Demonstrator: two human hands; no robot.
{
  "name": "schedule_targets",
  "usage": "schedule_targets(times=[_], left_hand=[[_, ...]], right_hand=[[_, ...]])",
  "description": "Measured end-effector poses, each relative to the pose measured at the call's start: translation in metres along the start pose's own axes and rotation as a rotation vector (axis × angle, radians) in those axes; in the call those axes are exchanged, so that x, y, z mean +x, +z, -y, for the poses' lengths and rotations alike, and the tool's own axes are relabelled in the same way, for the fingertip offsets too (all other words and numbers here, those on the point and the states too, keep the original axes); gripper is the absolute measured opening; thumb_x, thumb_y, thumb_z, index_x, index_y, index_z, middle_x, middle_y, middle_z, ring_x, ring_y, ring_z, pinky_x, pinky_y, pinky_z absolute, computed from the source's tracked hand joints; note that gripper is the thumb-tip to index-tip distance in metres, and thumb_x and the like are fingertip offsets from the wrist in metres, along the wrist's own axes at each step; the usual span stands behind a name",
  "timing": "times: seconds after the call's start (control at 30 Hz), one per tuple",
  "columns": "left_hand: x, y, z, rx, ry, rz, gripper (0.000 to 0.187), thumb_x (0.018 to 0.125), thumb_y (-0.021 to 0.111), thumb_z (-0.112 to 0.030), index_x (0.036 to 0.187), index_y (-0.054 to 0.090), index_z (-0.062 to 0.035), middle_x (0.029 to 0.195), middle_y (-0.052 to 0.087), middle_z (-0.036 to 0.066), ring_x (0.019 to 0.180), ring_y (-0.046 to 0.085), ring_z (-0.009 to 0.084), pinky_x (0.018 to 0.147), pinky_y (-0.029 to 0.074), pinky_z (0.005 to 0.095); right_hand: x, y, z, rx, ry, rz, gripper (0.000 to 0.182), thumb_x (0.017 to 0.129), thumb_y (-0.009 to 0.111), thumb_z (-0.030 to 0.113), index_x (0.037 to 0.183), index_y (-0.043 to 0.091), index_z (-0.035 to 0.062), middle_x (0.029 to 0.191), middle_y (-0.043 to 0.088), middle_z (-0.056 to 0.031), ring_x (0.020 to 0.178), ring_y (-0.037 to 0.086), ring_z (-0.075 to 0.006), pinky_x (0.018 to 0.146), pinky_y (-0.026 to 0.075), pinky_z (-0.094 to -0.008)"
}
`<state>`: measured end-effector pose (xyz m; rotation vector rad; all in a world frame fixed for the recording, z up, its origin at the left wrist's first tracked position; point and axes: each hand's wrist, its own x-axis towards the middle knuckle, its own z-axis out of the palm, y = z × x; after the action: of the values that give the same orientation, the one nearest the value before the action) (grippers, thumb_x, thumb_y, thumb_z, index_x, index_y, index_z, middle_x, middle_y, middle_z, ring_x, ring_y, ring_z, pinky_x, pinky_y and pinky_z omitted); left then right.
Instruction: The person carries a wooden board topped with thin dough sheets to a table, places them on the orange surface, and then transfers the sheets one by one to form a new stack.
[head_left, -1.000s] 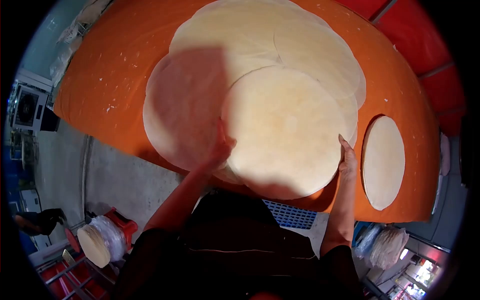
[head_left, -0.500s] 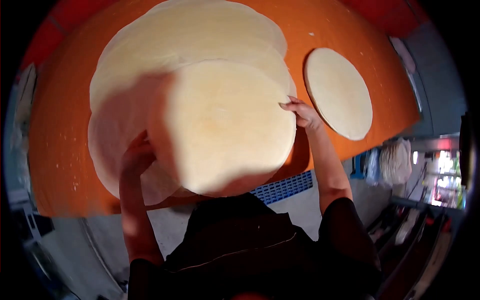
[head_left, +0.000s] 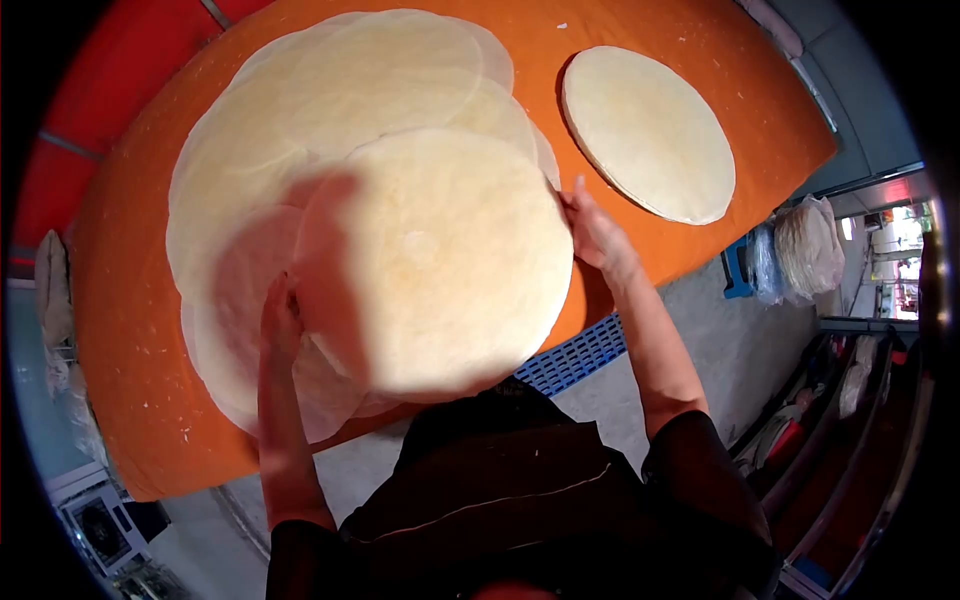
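The left hand (head_left: 280, 320) lies flat, fingers straight, on the left rim of the top round sheet (head_left: 435, 260); the right hand (head_left: 595, 235) presses open fingers on its right rim; it tops a big pile (head_left: 300, 130) at the orange table's (head_left: 120, 330) near edge; a small stack (head_left: 648, 133) sits toward the far right corner.

Both bare forearms reach forward from short black sleeves, well apart from each other. The left hand (head_left: 280, 318) lies flat, palm down, fingers together and pointing away from the body, wrist straight. The right hand (head_left: 598, 232) is raised on its edge, fingers extended and slightly spread, the wrist bent a little inward toward the left hand.
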<state>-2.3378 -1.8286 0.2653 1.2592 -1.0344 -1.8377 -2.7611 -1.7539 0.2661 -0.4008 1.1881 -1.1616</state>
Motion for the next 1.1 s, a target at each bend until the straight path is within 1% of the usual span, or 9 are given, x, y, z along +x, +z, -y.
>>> schedule_targets(times=[0.17, 0.3, 0.43, 0.57, 0.7, 0.8, 0.9, 1.03, 1.1], left_hand=[[0.009, 0.023, 0.019, 0.257, 0.025, -0.158, 0.048, 0.082, 0.043, -0.023, 0.122, 0.028, -0.0015, 0.120, 0.035, 0.011, 0.098, 0.043, 0.0191, 0.082, 0.036, 0.0301], [-0.004, 0.013, 0.025, 0.351, 0.056, -0.410, 0.050, 0.076, 0.053, -0.012, 0.119, 0.030, -0.0002, 0.111, 0.041, 0.014, 0.085, 0.051, 0.0193, 0.072, 0.043, 0.0295], [0.005, -0.002, 0.020, -0.034, 0.034, -0.249, 0.046, 0.066, 0.059, -0.002, 0.108, 0.041, 0.0007, 0.093, 0.052, 0.012, 0.078, 0.052, 0.0176, 0.066, 0.045, 0.0270], [-0.016, 0.003, 0.003, 0.124, -0.074, -0.078, 0.032, 0.068, 0.057, -0.002, 0.098, 0.048, -0.0002, 0.086, 0.053, 0.007, 0.077, 0.052, 0.0146, 0.067, 0.044, 0.0255], [-0.042, 0.033, -0.003, -0.347, 0.066, 0.178, 0.023, 0.072, 0.054, -0.006, 0.094, 0.050, -0.0027, 0.082, 0.053, 0.004, 0.073, 0.050, 0.0114, 0.066, 0.042, 0.0251], [-0.016, 0.027, 0.019, -0.269, 0.063, -0.078, 0.024, 0.075, 0.051, -0.011, 0.097, 0.048, -0.0018, 0.084, 0.053, 0.005, 0.077, 0.050, 0.0106, 0.065, 0.041, 0.0261], [-0.022, 0.034, 0.019, 0.580, 0.202, -0.315, 0.023, 0.077, 0.050, -0.014, 0.095, 0.049, -0.0002, 0.083, 0.054, 0.006, 0.076, 0.050, 0.0100, 0.065, 0.041, 0.0251], [-0.003, 0.017, 0.052, 0.473, 0.286, -0.326, 0.020, 0.077, 0.049, -0.013, 0.090, 0.051, 0.0022, 0.082, 0.055, 0.008, 0.074, 0.051, 0.0106, 0.063, 0.040, 0.0243], [-0.007, 0.014, 0.027, 0.376, 0.056, -0.179, 0.020, 0.076, 0.049, -0.012, 0.090, 0.052, 0.0028, 0.082, 0.056, 0.009, 0.075, 0.052, 0.0122, 0.065, 0.040, 0.0244]], right_hand=[[0.005, -0.007, -0.053, -0.242, -0.276, -0.416, 0.061, 0.080, 0.045, 0.046, 0.119, 0.036, 0.0011, 0.115, 0.044, -0.0128, 0.101, 0.046, -0.0186, 0.076, 0.043, -0.0277], [-0.009, 0.026, -0.017, 0.008, -0.195, -0.097, 0.037, 0.075, 0.058, 0.012, 0.105, 0.045, -0.0049, 0.100, 0.053, -0.0141, 0.090, 0.054, -0.0205, 0.078, 0.044, -0.0279], [-0.039, 0.006, -0.040, -0.029, -0.103, -0.069, 0.036, 0.068, 0.059, -0.004, 0.103, 0.048, -0.0051, 0.094, 0.057, -0.0134, 0.085, 0.056, -0.0197, 0.075, 0.046, -0.0291], [-0.028, 0.003, -0.034, -0.249, -0.490, -0.069, 0.032, 0.069, 0.057, -0.004, 0.100, 0.052, -0.0019, 0.091, 0.058, -0.0099, 0.080, 0.056, -0.0166, 0.071, 0.045, -0.0244], [-0.009, 0.005, 0.010, 0.015, -0.191, 0.072, 0.022, 0.081, 0.052, 0.013, 0.099, 0.053, 0.0009, 0.099, 0.055, -0.0093, 0.087, 0.054, -0.0173, 0.078, 0.044, -0.0301], [0.009, -0.013, -0.018, -0.036, -0.249, -0.104, 0.024, 0.083, 0.048, 0.014, 0.102, 0.051, -0.0006, 0.104, 0.053, -0.0089, 0.096, 0.050, -0.0171, 0.082, 0.040, -0.0254], [0.018, 0.019, -0.026, -0.816, -0.356, -0.467, 0.024, 0.079, 0.053, 0.008, 0.099, 0.048, -0.0028, 0.101, 0.053, -0.0103, 0.094, 0.050, -0.0168, 0.080, 0.041, -0.0248], [0.017, -0.006, -0.016, -0.166, -0.194, -0.079, 0.028, 0.072, 0.059, 0.004, 0.097, 0.047, 0.0000, 0.086, 0.055, -0.0069, 0.081, 0.053, -0.0161, 0.073, 0.044, -0.0247], [-0.017, 0.005, -0.017, -0.190, -0.062, -0.145, 0.033, 0.066, 0.061, -0.003, 0.096, 0.047, 0.0016, 0.078, 0.055, -0.0073, 0.076, 0.054, -0.0162, 0.070, 0.045, -0.0252]])
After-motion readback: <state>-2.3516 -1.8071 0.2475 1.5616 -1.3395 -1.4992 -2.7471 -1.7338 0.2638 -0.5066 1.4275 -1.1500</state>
